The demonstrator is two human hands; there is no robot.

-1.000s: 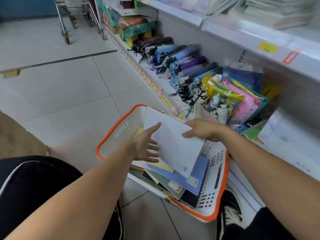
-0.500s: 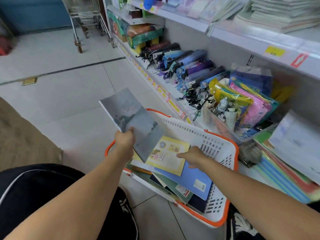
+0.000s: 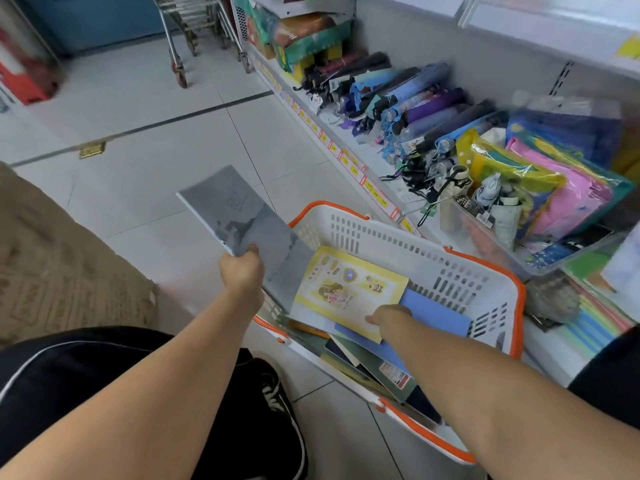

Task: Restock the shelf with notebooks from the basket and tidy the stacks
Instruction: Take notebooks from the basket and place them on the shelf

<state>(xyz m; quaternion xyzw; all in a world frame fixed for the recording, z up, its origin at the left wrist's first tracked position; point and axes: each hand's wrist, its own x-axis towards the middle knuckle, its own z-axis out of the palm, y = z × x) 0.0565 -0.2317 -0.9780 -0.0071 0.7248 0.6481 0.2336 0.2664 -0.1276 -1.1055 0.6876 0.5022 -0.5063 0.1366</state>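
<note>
The left hand (image 3: 242, 271) grips a grey notebook (image 3: 242, 223) by its near edge, held raised over the basket (image 3: 450, 268). The right hand (image 3: 389, 317) pinches the yellow notebook (image 3: 346, 289), which lies on the blue notebook (image 3: 433, 315) inside the basket on the floor beside the shelf (image 3: 363, 157).

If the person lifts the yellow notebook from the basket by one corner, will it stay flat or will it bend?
The yellow notebook looks thin with a soft cover, so it would probably droop a little. It seems light, like the grey notebook the left hand holds out by one edge. Its smooth cover may slide on the blue notebook beneath.
</note>
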